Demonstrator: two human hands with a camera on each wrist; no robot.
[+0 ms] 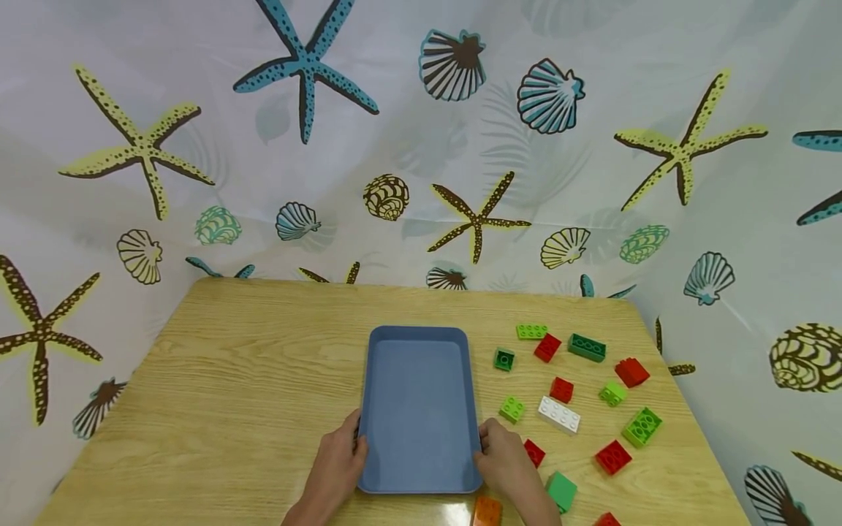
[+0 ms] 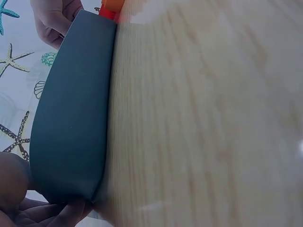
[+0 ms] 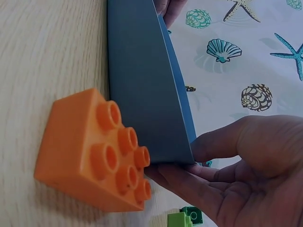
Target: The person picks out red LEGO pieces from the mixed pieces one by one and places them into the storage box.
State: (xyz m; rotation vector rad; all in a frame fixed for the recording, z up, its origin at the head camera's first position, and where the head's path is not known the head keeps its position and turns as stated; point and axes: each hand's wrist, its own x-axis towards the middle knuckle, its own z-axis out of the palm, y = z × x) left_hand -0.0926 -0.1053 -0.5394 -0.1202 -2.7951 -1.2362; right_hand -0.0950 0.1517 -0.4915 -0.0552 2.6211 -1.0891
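A blue rectangular tray (image 1: 421, 409) with low walls lies on the wooden table, with nothing inside it. My left hand (image 1: 337, 456) grips its left wall near the front corner, thumb over the rim and fingers outside. On the opposite side my right hand (image 1: 506, 464) pinches the right wall; in the right wrist view the thumb (image 3: 220, 139) is at the rim and the fingers are against the outer side. An orange toy brick (image 3: 94, 156) with studs on top sits just in front of the tray's near right corner, close to my right hand.
Several loose toy bricks are spread right of the tray, among them a white brick (image 1: 559, 415), a dark green brick (image 1: 587, 348), a red brick (image 1: 613, 457) and a green brick (image 1: 561, 492). A curtain (image 1: 395, 146) printed with shells and starfish hangs behind the table (image 1: 230, 387).
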